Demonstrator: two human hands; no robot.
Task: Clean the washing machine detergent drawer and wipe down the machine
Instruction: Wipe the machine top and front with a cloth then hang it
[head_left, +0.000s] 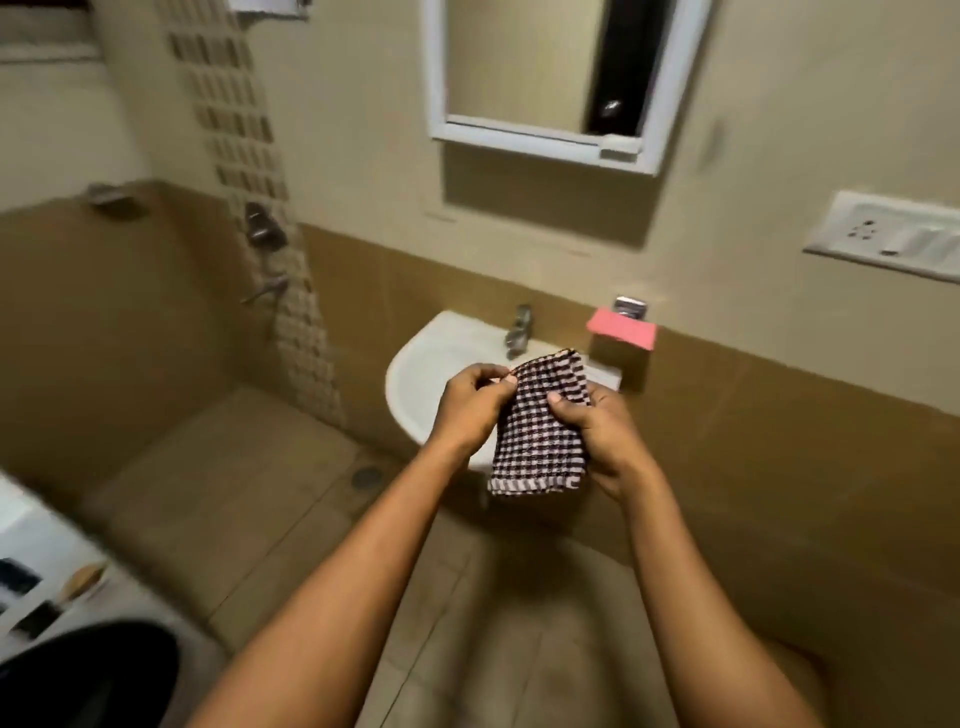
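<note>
A dark-and-white checked cloth (537, 431) hangs folded between both hands, in front of the white wash basin (431, 364). My left hand (475, 402) pinches its upper left edge. My right hand (605, 436) grips its right side, thumb on the front. The white washing machine (67, 582) shows at the lower left corner, with its dark round door (88, 675) and part of the control panel; its detergent drawer cannot be made out.
A metal tap (519, 332) stands on the basin. A pink sponge (621, 327) lies on a holder to its right. Above hang a white-framed mirror (550, 78) and a switch plate (888, 234). Wall taps (265, 249) and a floor drain (366, 477) lie left.
</note>
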